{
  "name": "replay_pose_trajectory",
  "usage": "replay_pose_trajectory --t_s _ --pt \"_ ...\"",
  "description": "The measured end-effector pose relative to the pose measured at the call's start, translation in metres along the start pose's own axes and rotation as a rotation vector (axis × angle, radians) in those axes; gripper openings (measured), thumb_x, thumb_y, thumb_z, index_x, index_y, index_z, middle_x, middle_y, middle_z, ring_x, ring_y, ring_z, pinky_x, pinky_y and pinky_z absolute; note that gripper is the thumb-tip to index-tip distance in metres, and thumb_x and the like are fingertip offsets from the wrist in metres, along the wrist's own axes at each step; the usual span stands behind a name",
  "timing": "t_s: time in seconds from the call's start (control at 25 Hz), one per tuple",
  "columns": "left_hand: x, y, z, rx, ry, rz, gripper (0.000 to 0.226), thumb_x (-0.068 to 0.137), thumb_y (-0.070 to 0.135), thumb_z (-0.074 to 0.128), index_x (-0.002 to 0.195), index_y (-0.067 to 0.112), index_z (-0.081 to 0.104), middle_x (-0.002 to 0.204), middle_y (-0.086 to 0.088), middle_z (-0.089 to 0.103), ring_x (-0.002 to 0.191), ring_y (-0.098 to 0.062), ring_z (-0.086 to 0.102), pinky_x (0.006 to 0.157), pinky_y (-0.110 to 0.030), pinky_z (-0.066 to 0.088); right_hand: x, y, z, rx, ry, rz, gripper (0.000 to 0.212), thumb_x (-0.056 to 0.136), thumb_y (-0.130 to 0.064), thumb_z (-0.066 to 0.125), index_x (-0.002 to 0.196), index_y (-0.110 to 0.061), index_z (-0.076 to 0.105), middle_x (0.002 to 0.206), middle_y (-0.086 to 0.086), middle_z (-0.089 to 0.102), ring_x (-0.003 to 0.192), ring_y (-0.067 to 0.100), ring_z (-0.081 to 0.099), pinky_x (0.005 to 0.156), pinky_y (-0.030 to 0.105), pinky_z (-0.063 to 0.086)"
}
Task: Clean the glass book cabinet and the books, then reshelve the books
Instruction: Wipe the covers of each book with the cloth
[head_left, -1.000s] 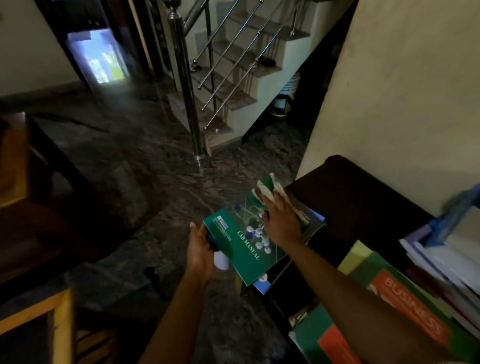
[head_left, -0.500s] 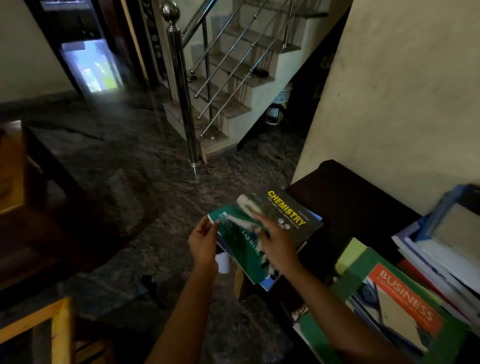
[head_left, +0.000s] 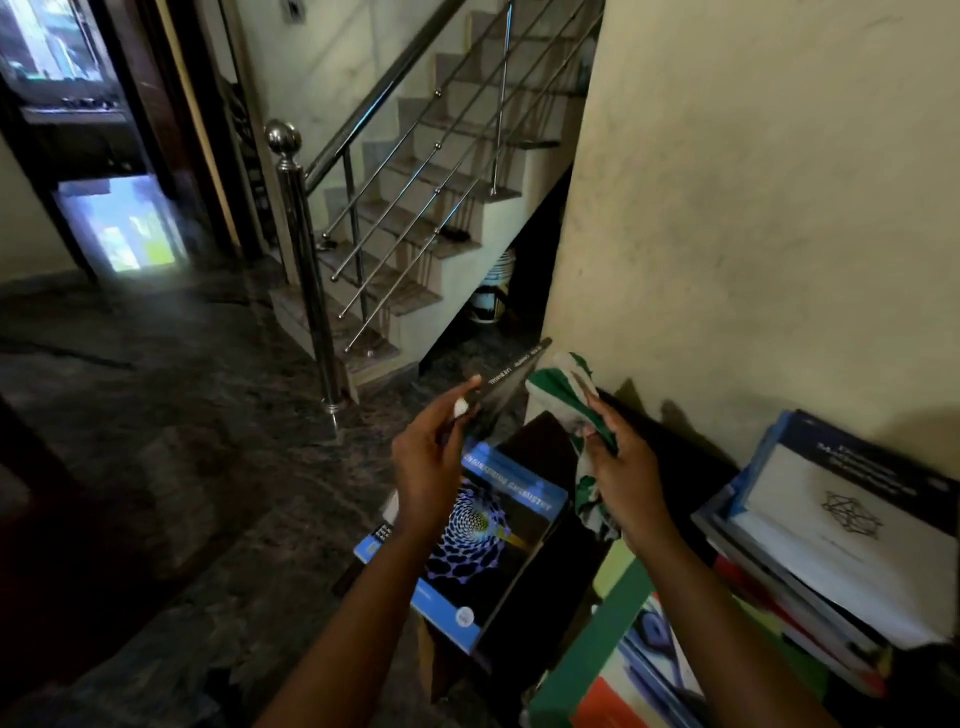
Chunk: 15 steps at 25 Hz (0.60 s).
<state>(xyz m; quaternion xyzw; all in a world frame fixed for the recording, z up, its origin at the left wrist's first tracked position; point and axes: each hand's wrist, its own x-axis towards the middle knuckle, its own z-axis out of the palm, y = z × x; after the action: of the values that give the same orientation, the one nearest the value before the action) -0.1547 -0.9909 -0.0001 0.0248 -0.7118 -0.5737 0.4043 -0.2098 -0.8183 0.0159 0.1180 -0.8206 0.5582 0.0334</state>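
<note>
Book (head_left: 506, 382) — edge-on, long axis running away rightward; left grip (head_left: 431, 467) pinches its near end. Right grip (head_left: 623, 467), clamped on cloth (head_left: 569, 395), just beside.

One head-worn view, looking forward and down.

We look from a single wide-angle camera on the head, tilted steeply down. The left hand (head_left: 431, 467), holding a book (head_left: 506, 378), and the right hand (head_left: 626, 480), gripping a cloth (head_left: 561, 384), sit close under the lens at mid-frame. Farther off it faces the floor (head_left: 156, 415) and stairs (head_left: 410, 291), with the wall (head_left: 753, 208) near on the right and stacked books (head_left: 841, 535) at the lower right edge.
</note>
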Motion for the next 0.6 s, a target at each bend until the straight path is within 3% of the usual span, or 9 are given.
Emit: replay_pose_trajectory --t_s 0.04,0.12,0.2,0.28,0.32,0.4,0.48,0.52,0.6 --pt "-0.001 -0.006 -0.003 0.036 -0.082 0.065 0.036 0.089 -0.003 0.055 0.114 0.021 0.063 0.107 0.006 0.068 0.095 0.003 0.062 0.08 -0.013 0.049 -0.001 0.0 -0.005 -0.007 0.01 0.005 0.038 0.095 -0.009 0.048 0.132 -0.017 0.051 0.136 0.002 0.05 0.127 0.017 0.044 0.09 0.014 0.034" --pt "-0.012 -0.04 -0.011 0.114 -0.315 0.155 0.036 0.088 0.0 0.057 0.118 0.019 0.063 0.12 0.004 0.065 0.109 -0.004 0.06 0.09 -0.028 0.051 -0.006 0.006 -0.011 -0.036 0.002 0.016 0.037 0.095 -0.009 0.048 0.132 -0.016 0.051 0.136 0.003 0.051 0.127 0.019 0.045 0.091 0.016 0.035" --pt "-0.041 -0.081 -0.023 0.321 -0.566 0.269 0.034 0.094 0.019 0.053 0.126 0.032 0.056 0.125 0.008 0.061 0.116 -0.004 0.054 0.092 -0.036 0.049 -0.015 0.017 -0.009 -0.081 -0.016 0.027 0.037 0.095 -0.008 0.049 0.131 -0.013 0.051 0.134 0.007 0.053 0.121 0.02 0.051 0.087 0.015 0.037" --pt "-0.079 -0.111 -0.039 0.549 -0.719 0.359 0.033 0.098 0.035 0.038 0.129 0.043 0.047 0.129 0.015 0.056 0.12 0.0 0.048 0.101 -0.03 0.038 -0.026 0.03 -0.001 -0.114 -0.054 0.041 0.038 0.095 -0.007 0.049 0.132 -0.014 0.051 0.125 0.01 0.058 0.087 0.012 0.064 0.07 0.017 0.043" --pt "-0.093 -0.118 -0.048 0.627 -0.759 0.387 0.033 0.097 0.034 0.038 0.128 0.041 0.046 0.132 0.015 0.054 0.125 -0.002 0.044 0.104 -0.029 0.03 -0.028 0.036 0.005 -0.119 -0.075 0.052 0.038 0.095 -0.007 0.048 0.132 -0.015 0.051 0.118 0.009 0.061 0.064 0.004 0.06 0.058 0.017 0.041" --pt "-0.104 -0.125 -0.063 0.706 -0.821 0.444 0.038 0.09 0.032 0.044 0.128 0.035 0.047 0.135 0.012 0.053 0.13 -0.007 0.039 0.104 -0.031 0.026 -0.027 0.049 0.02 -0.136 -0.127 0.069 0.038 0.096 -0.009 0.048 0.133 -0.017 0.05 0.098 0.004 0.064 0.049 0.0 0.05 0.049 0.013 0.035" --pt "-0.105 -0.126 -0.076 0.76 -0.804 0.461 0.042 0.087 0.043 0.046 0.128 0.032 0.047 0.139 0.007 0.049 0.132 -0.012 0.036 0.107 -0.036 0.028 -0.017 0.053 0.038 -0.17 -0.2 0.049 0.038 0.096 -0.009 0.047 0.134 -0.016 0.05 0.108 0.004 0.064 0.078 -0.001 0.059 0.068 0.014 0.041" --pt "-0.107 -0.125 -0.082 0.751 -0.753 0.371 0.047 0.087 0.048 0.047 0.131 0.031 0.047 0.142 0.005 0.045 0.133 -0.013 0.034 0.108 -0.041 0.027 -0.007 0.053 0.048 -0.177 -0.231 0.032 0.038 0.096 -0.008 0.047 0.134 -0.015 0.05 0.122 0.007 0.06 0.101 0.01 0.059 0.082 0.018 0.042" --pt "-0.107 -0.123 -0.086 0.62 -0.5 -0.011 0.054 0.086 0.043 0.057 0.136 0.025 0.044 0.147 0.005 0.035 0.136 -0.012 0.03 0.108 -0.039 0.028 0.02 0.06 0.073 -0.238 -0.288 -0.024 0.04 0.096 -0.005 0.045 0.135 -0.014 0.048 0.137 0.009 0.05 0.123 0.024 0.048 0.097 0.029 0.039"
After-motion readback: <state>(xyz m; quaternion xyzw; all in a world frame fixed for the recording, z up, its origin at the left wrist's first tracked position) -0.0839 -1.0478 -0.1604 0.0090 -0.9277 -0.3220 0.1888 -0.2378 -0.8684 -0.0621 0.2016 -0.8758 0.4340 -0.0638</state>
